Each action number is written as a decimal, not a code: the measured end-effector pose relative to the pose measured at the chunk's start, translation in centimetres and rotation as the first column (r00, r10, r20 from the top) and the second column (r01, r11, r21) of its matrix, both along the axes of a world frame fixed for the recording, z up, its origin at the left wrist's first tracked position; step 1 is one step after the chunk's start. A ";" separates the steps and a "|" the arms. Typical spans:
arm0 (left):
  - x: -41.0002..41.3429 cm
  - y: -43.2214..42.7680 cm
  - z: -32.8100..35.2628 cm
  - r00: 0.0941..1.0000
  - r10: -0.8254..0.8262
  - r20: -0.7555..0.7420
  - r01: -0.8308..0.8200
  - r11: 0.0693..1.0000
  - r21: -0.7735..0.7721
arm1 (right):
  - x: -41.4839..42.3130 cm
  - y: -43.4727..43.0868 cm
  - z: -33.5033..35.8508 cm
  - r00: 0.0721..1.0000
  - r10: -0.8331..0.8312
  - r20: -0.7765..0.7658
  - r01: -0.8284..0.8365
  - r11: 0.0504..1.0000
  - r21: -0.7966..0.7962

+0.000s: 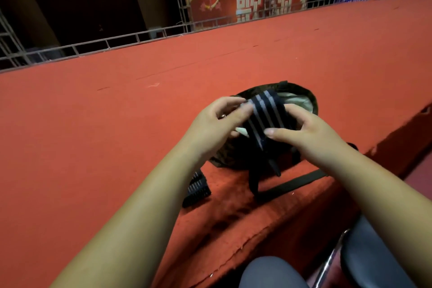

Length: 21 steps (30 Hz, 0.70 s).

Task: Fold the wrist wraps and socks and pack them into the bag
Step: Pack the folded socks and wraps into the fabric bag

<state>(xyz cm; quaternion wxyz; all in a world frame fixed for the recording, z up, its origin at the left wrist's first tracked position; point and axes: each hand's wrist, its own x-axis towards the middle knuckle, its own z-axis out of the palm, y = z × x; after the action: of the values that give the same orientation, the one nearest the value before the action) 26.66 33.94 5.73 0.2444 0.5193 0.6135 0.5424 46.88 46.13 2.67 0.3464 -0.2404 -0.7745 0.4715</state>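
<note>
A black wrist wrap with grey stripes (264, 117) is held up in the air between both hands, just above the open dark bag (306, 98). My left hand (217, 124) pinches its upper left edge with fingertips and thumb. My right hand (311, 133) grips its right side, thumb pressed across the front. A loose tail of the wrap hangs down toward the bag's strap (292, 182). A second black and grey wrist wrap (196, 189) lies on the red carpet under my left forearm. The bag's pale lining shows at its mouth. No socks are visible.
The red carpeted platform (117, 124) stretches far left and back, ending at a metal truss rail (93, 44). Its front edge drops off at the lower right, where a dark chair seat (374, 252) and my knee (271, 273) sit.
</note>
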 end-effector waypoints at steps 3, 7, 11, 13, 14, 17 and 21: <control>-2.4 3.4 0.1 0.923 0.328 -0.200 -0.327 0.944 0.039 | -0.3 2.8 -0.1 0.997 -0.064 -0.042 0.061 0.996 -0.063; -4.2 7.1 0.3 0.835 0.347 -0.427 -0.473 0.848 -0.237 | -1.2 5.9 -0.1 0.987 -0.012 -0.159 -0.023 0.977 -0.212; -4.8 8.9 0.4 0.810 0.272 -0.520 -0.494 0.794 -0.355 | -3.1 7.3 0.9 0.957 0.050 -0.285 -0.148 0.930 -0.337; -5.2 9.1 0.6 0.787 0.247 -0.565 -0.504 0.786 -0.359 | -4.3 7.7 1.5 0.941 0.063 -0.333 -0.194 0.906 -0.376; -5.3 9.1 0.6 0.775 0.238 -0.586 -0.512 0.781 -0.359 | -4.9 7.8 1.6 0.928 0.071 -0.365 -0.225 0.890 -0.398; -6.0 8.8 0.8 0.735 0.239 -0.635 -0.534 0.782 -0.323 | -6.9 8.0 1.9 0.885 0.090 -0.457 -0.316 0.836 -0.448; -6.3 8.2 1.1 0.654 0.181 -0.735 -0.528 0.805 -0.272 | -8.9 7.8 1.6 0.910 0.121 -0.396 -0.317 0.819 -0.479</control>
<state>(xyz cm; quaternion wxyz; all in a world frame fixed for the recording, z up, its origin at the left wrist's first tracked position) 20.37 42.19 6.81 0.0055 0.4707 0.8616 0.1901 37.95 53.97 4.27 0.3396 -0.1474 -0.5618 0.7398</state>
